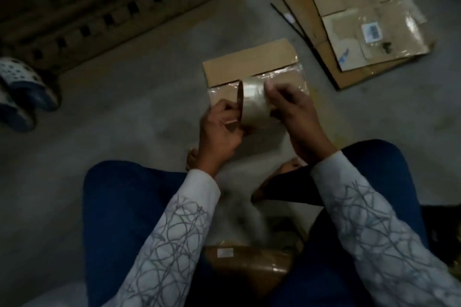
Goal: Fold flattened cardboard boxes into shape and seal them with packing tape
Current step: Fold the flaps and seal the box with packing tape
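Observation:
A roll of clear packing tape (pixel 253 104) is held up between both hands above the floor. My left hand (pixel 220 132) grips the roll's left side, thumb against its cardboard core. My right hand (pixel 294 117) is closed at the roll's right side, fingertips pinched on the tape; the image is blurred there. Behind the roll a flattened cardboard box (pixel 249 60) lies on the floor, with shiny tape across its near half. Another brown cardboard piece (pixel 249 264) with a small white label sits between my knees.
A stack of flattened cardboard boxes (pixel 369 22) with old tape and labels lies at the back right. A dotted slipper (pixel 22 90) is at the left edge, beside a dark slatted wooden structure (pixel 99 7). My blue-trousered legs and bare feet frame the grey concrete floor (pixel 124 119).

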`<state>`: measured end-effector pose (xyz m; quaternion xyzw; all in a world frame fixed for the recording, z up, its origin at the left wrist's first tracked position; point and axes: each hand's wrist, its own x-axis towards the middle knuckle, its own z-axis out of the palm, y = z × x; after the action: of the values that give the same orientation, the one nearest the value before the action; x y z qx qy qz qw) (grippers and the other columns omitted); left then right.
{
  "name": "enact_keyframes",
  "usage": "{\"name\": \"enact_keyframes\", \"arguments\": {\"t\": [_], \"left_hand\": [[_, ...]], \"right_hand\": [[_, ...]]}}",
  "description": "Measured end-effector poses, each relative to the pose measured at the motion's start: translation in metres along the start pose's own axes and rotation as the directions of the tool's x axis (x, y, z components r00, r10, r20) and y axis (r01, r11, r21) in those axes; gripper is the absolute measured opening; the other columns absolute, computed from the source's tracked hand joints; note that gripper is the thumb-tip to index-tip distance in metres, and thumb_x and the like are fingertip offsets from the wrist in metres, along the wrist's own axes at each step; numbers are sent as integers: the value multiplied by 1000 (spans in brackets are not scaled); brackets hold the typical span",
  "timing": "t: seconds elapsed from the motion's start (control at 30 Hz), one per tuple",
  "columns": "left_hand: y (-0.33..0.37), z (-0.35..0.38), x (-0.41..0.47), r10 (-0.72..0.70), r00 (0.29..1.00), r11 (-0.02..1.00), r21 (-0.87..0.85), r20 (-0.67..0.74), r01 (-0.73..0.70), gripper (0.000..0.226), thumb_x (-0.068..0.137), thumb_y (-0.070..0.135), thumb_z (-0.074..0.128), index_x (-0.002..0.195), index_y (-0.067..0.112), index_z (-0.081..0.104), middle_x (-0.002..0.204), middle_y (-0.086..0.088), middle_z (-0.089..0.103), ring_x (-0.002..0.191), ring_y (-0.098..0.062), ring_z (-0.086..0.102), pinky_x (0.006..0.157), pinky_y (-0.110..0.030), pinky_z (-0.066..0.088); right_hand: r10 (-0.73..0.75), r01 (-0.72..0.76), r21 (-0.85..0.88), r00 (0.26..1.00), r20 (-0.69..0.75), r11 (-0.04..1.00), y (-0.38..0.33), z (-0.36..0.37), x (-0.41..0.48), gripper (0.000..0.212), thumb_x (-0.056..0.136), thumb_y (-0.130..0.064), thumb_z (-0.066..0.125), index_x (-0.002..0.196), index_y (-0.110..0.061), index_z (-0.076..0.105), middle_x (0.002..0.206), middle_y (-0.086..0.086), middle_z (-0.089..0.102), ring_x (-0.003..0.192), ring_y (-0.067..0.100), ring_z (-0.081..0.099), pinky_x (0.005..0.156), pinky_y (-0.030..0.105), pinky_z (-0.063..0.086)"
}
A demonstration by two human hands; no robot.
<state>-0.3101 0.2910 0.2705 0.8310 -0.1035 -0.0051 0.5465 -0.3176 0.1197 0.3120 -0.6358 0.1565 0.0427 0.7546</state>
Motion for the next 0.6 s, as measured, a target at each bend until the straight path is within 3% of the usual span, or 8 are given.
{"name": "enact_keyframes", "arguments": {"t": [0.1, 0.2, 0.27, 0.33, 0.4, 0.5, 0.6], "left_hand": [[19, -15, -47, 11, 999, 997, 74, 49, -14, 30, 70, 12, 90, 97, 8, 77, 97, 4, 66, 91, -6, 65, 80, -23, 54], [44, -33, -75, -175, 984, 982, -64, 36, 177, 63, 64, 33, 94, 117, 29, 62, 112, 12, 64, 101, 4, 63, 83, -15, 52], [54, -44, -83, -80, 997, 996, -40, 4, 80, 76, 65, 47, 89, 131, 39, 53, 126, 5, 57, 113, -3, 57, 90, -15, 51], [62, -52, -87, 121, 990, 981, 148, 68, -130, 63, 70, 56, 80, 128, 35, 64, 123, 2, 58, 112, -5, 50, 91, -17, 46], [65, -56, -94, 213, 971, 939, 252, 107, -234, 43, 73, 57, 74, 105, 28, 77, 105, 4, 66, 101, -8, 53, 86, -27, 47], [64, -56, -110, 155, 988, 972, 180, -13, -150, 20, 75, 34, 85, 84, 17, 78, 87, 3, 70, 86, -14, 61, 75, -34, 53], [63, -55, -123, -7, 991, 994, 106, -137, 22, 12, 84, 19, 80, 85, 12, 71, 85, 2, 68, 79, -7, 63, 69, -17, 52]], "right_hand": [[97, -105, 122, 993, 70, 987, 4, -2, -45, 13, 93, -21, 70, 101, -12, 73, 91, 2, 74, 81, 15, 69, 73, 27, 54], [71, -73, 60, 997, 43, 995, 4, 2, -85, 10, 89, -16, 74, 99, -17, 72, 84, -7, 75, 77, 5, 70, 67, 20, 54], [64, -65, 42, 998, 18, 997, 10, 5, -107, 19, 87, -15, 76, 105, -13, 72, 86, -6, 77, 78, 6, 72, 67, 19, 54], [88, -90, 57, 996, 26, 994, 15, 8, -124, 30, 86, -17, 77, 113, -5, 71, 88, -1, 76, 72, 8, 68, 62, 19, 53], [111, -113, 51, 993, 44, 992, 17, 15, -137, 34, 86, -18, 76, 115, 0, 70, 85, 5, 74, 65, 10, 61, 54, 17, 48], [140, -141, 15, 989, 53, 990, 22, 23, -144, 27, 90, -30, 73, 106, -9, 75, 94, 10, 76, 82, 23, 67, 70, 28, 54], [117, -103, -102, 982, 145, 990, 29, 28, -146, 33, 90, -45, 68, 105, -16, 76, 105, 10, 74, 100, 29, 68, 84, 39, 55]]}}
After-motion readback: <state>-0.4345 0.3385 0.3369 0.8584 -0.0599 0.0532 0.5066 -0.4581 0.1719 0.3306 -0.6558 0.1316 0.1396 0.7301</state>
